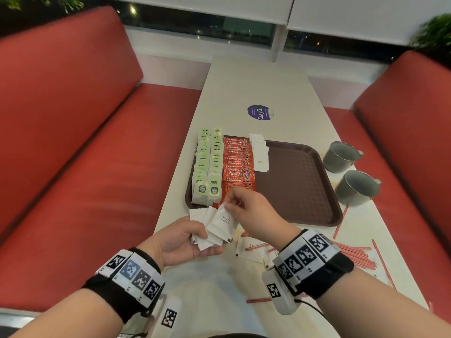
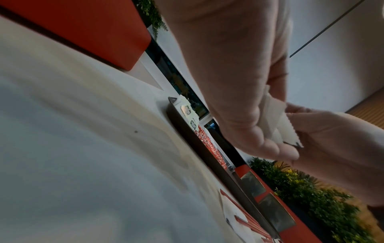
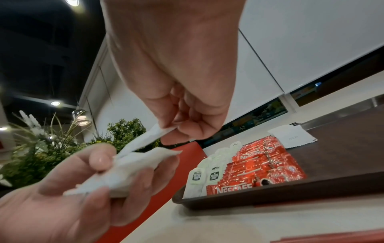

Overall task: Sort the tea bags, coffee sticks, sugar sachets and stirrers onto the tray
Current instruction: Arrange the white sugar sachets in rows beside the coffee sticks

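Note:
My left hand (image 1: pixel 195 236) grips a fanned bunch of white sugar sachets (image 1: pixel 214 228) just in front of the brown tray (image 1: pixel 300 189). My right hand (image 1: pixel 234 203) pinches the top edge of the front sachet (image 3: pixel 145 139) in that bunch. On the tray, green tea bags (image 1: pixel 207 167) fill the left columns, red coffee sticks (image 1: pixel 238 164) the column beside them, and a short row of sugar sachets (image 1: pixel 260 152) follows. Loose sachets (image 1: pixel 253 251) and red stirrers (image 1: pixel 353 254) lie on the table at the near right.
Two metal mugs (image 1: pixel 341 156) (image 1: pixel 357 187) stand right of the tray. A round blue sticker (image 1: pixel 260 112) sits on the table beyond it. Red bench seats (image 1: pixel 85 142) flank the white table (image 1: pixel 256 81) on both sides.

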`<action>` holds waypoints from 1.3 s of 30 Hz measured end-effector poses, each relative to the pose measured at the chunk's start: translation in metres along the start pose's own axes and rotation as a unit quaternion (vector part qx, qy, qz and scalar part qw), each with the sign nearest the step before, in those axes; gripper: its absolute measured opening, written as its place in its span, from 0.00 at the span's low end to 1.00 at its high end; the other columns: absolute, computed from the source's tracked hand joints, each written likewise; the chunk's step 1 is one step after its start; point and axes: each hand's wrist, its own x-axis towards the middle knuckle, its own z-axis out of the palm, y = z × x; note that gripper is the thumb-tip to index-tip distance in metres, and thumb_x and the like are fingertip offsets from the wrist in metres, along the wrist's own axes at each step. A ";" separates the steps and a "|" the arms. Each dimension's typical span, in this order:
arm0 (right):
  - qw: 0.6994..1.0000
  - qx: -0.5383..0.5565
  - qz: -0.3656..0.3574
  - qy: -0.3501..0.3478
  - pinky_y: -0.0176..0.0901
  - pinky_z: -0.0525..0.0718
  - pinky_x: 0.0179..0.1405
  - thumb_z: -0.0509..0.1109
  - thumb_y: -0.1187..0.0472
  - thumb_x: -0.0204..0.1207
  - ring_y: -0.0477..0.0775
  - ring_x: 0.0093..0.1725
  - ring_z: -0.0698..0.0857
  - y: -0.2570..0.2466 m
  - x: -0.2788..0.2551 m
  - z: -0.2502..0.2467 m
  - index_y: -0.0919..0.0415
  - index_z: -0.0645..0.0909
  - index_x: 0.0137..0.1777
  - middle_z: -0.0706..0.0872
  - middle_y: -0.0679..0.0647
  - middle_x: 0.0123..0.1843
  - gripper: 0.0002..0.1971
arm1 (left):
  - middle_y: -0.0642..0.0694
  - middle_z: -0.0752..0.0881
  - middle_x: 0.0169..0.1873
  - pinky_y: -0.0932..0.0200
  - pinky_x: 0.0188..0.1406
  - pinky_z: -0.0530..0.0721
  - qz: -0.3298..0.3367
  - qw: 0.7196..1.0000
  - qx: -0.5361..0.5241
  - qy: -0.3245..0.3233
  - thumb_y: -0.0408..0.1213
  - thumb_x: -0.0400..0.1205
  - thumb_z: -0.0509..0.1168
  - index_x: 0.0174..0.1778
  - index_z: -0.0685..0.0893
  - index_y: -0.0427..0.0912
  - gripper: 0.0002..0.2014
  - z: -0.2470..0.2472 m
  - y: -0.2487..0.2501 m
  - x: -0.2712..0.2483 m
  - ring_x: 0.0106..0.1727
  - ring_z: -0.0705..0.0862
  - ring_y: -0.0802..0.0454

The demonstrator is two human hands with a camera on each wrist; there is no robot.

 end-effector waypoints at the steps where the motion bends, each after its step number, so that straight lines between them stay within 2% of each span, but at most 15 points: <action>1: 1.000 -0.011 -0.005 -0.001 0.24 0.74 0.32 0.66 0.65 0.81 0.38 0.36 0.77 -0.001 0.001 0.002 0.54 0.78 0.44 0.81 0.45 0.40 0.06 | 0.29 0.86 0.52 0.43 0.43 0.89 -0.006 1.000 -0.006 -0.006 0.20 0.60 0.61 0.56 0.86 0.34 0.27 0.002 0.000 -0.001 0.50 0.87 0.32; 4: 0.999 -0.043 -0.020 0.001 0.30 0.72 0.32 0.66 0.65 0.80 0.42 0.35 0.77 -0.003 0.003 0.011 0.56 0.80 0.45 0.81 0.45 0.40 0.04 | 0.31 0.87 0.51 0.44 0.43 0.89 -0.023 1.000 0.007 -0.006 0.26 0.65 0.70 0.49 0.91 0.34 0.16 0.003 0.001 -0.002 0.48 0.89 0.34; 6: 0.998 -0.046 -0.029 -0.017 0.28 0.73 0.32 0.66 0.66 0.80 0.47 0.37 0.80 -0.004 0.003 0.017 0.58 0.81 0.47 0.83 0.49 0.41 0.04 | 0.32 0.88 0.48 0.46 0.41 0.89 -0.028 0.999 0.032 0.011 0.28 0.73 0.70 0.54 0.87 0.33 0.13 0.004 0.001 -0.002 0.48 0.89 0.36; 8: 0.998 -0.042 -0.031 -0.035 0.24 0.74 0.35 0.67 0.66 0.80 0.49 0.41 0.82 -0.004 0.002 0.020 0.59 0.82 0.50 0.86 0.52 0.45 0.04 | 0.32 0.88 0.44 0.46 0.39 0.89 -0.028 0.998 0.047 0.031 0.27 0.74 0.66 0.56 0.81 0.32 0.14 0.005 -0.001 -0.002 0.45 0.89 0.36; 11: 0.999 -0.039 -0.018 -0.018 0.20 0.74 0.38 0.67 0.66 0.80 0.38 0.40 0.79 0.003 -0.002 0.012 0.58 0.82 0.56 0.83 0.44 0.44 0.08 | 0.30 0.87 0.40 0.44 0.40 0.89 -0.027 0.997 0.044 0.059 0.25 0.74 0.63 0.56 0.79 0.30 0.14 0.002 -0.004 -0.002 0.43 0.89 0.34; 12: 0.999 -0.049 -0.010 -0.015 0.23 0.75 0.39 0.67 0.66 0.79 0.38 0.40 0.78 0.007 -0.004 0.007 0.58 0.82 0.56 0.81 0.40 0.42 0.08 | 0.30 0.87 0.40 0.42 0.41 0.89 -0.025 0.997 0.036 0.069 0.24 0.76 0.62 0.56 0.79 0.30 0.13 -0.001 -0.005 -0.002 0.43 0.89 0.33; 14: 0.992 -0.117 0.004 -0.034 0.35 0.79 0.45 0.70 0.64 0.77 0.43 0.44 0.79 0.020 -0.009 -0.002 0.56 0.82 0.55 0.79 0.41 0.43 0.08 | 0.30 0.88 0.42 0.39 0.45 0.88 -0.019 0.996 0.017 0.082 0.23 0.78 0.60 0.59 0.80 0.34 0.14 -0.007 -0.006 -0.004 0.46 0.89 0.31; 16: 0.971 -0.219 0.018 -0.098 0.41 0.80 0.52 0.72 0.61 0.76 0.48 0.51 0.80 0.030 -0.014 -0.007 0.54 0.82 0.58 0.81 0.45 0.50 0.11 | 0.30 0.88 0.45 0.38 0.49 0.86 -0.014 0.996 0.012 0.082 0.24 0.79 0.59 0.63 0.80 0.38 0.17 -0.013 -0.008 -0.007 0.50 0.88 0.29; 19: 0.912 -0.367 0.026 -0.182 0.48 0.77 0.60 0.70 0.55 0.77 0.56 0.61 0.78 0.040 -0.020 -0.003 0.54 0.79 0.66 0.80 0.52 0.61 0.18 | 0.31 0.88 0.45 0.37 0.54 0.84 -0.006 0.997 0.011 0.077 0.24 0.80 0.58 0.65 0.80 0.40 0.19 -0.016 -0.011 -0.009 0.52 0.87 0.29; 22: 0.861 -0.473 0.008 -0.189 0.52 0.70 0.61 0.67 0.52 0.77 0.57 0.61 0.75 0.042 -0.024 0.005 0.55 0.79 0.65 0.80 0.54 0.61 0.18 | 0.32 0.88 0.45 0.37 0.57 0.81 0.008 0.997 0.006 0.074 0.24 0.81 0.57 0.67 0.79 0.43 0.20 -0.014 -0.014 -0.008 0.51 0.88 0.29; 26: 0.845 -0.507 -0.002 -0.171 0.54 0.68 0.62 0.65 0.54 0.78 0.59 0.61 0.75 0.040 -0.026 0.016 0.57 0.79 0.61 0.81 0.55 0.59 0.14 | 0.29 0.87 0.56 0.39 0.55 0.83 0.012 0.998 0.002 0.069 0.26 0.83 0.55 0.69 0.76 0.49 0.21 -0.009 -0.015 -0.006 0.57 0.85 0.28; 32: 0.874 -0.448 0.064 -0.178 0.58 0.68 0.65 0.72 0.55 0.72 0.58 0.62 0.76 0.039 -0.020 0.019 0.56 0.75 0.63 0.80 0.54 0.60 0.20 | 0.35 0.89 0.47 0.41 0.53 0.84 0.028 0.997 0.005 0.065 0.24 0.82 0.54 0.68 0.79 0.49 0.23 -0.007 -0.017 -0.003 0.53 0.88 0.32; 34: 0.893 -0.401 0.081 -0.190 0.55 0.67 0.62 0.73 0.57 0.71 0.55 0.57 0.76 0.040 -0.017 0.017 0.52 0.76 0.56 0.81 0.50 0.54 0.15 | 0.38 0.88 0.44 0.42 0.52 0.84 0.035 0.997 0.013 0.067 0.22 0.81 0.54 0.66 0.80 0.49 0.23 -0.006 -0.017 -0.003 0.53 0.87 0.33; 36: 0.917 -0.333 0.100 -0.197 0.52 0.66 0.59 0.72 0.57 0.72 0.53 0.51 0.76 0.041 -0.016 0.014 0.50 0.74 0.47 0.80 0.47 0.47 0.09 | 0.40 0.86 0.43 0.43 0.51 0.85 0.047 0.996 0.022 0.079 0.21 0.79 0.59 0.65 0.81 0.47 0.22 -0.006 -0.017 -0.003 0.54 0.87 0.35; 39: 0.948 -0.222 0.121 -0.195 0.47 0.74 0.54 0.71 0.56 0.73 0.50 0.47 0.79 0.041 -0.013 0.008 0.47 0.74 0.40 0.79 0.44 0.43 0.07 | 0.43 0.86 0.39 0.47 0.49 0.87 0.055 0.993 0.040 0.097 0.25 0.68 0.71 0.63 0.82 0.44 0.26 -0.006 -0.017 -0.004 0.52 0.88 0.37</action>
